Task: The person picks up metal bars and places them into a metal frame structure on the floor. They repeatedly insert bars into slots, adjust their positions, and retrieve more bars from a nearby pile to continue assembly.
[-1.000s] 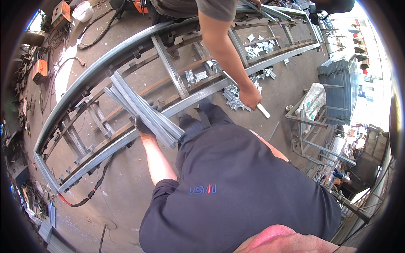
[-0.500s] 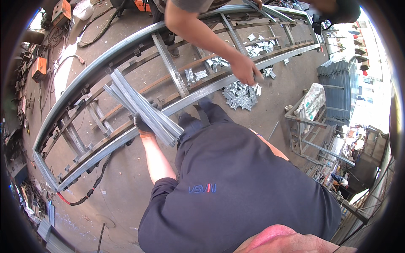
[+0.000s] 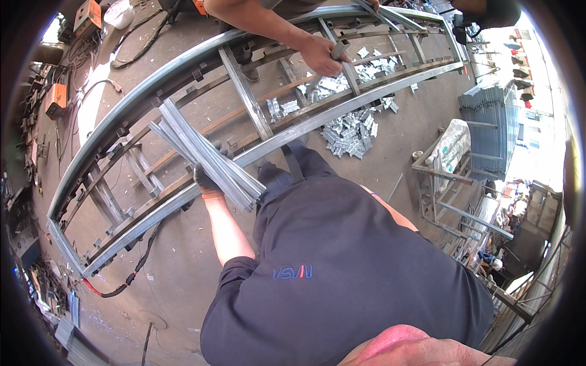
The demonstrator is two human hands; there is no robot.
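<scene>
A bundle of grey metal channel strips (image 3: 204, 155) lies slantwise across the near rail of a long curved steel frame (image 3: 152, 91), running from about ten o'clock down to four o'clock in the view. The person's left hand (image 3: 209, 177), in a dark glove, has its grip wrapped around the lower half of the bundle, fingers pressed onto the strips from below; the bare forearm comes up from the dark shirt at six o'clock. The right hand is out of sight, hidden behind the person's own body.

The frame rests on the concrete floor (image 3: 183, 268) and arcs from eight o'clock up to one o'clock, with cross bars between its two rails. At twelve o'clock a co-worker's hand (image 3: 320, 53) reaches over the far rail and seems to pinch a small grey metal piece (image 3: 339, 49), though the distance makes that hard to tell. A heap of small bright metal brackets (image 3: 351, 128) lies on the floor just beside the near rail, at one o'clock of the bundle. A black cable (image 3: 137, 268) trails on the floor at seven o'clock. Stacked grey panels (image 3: 488, 128) and a metal rack (image 3: 452, 183) stand at three o'clock.
</scene>
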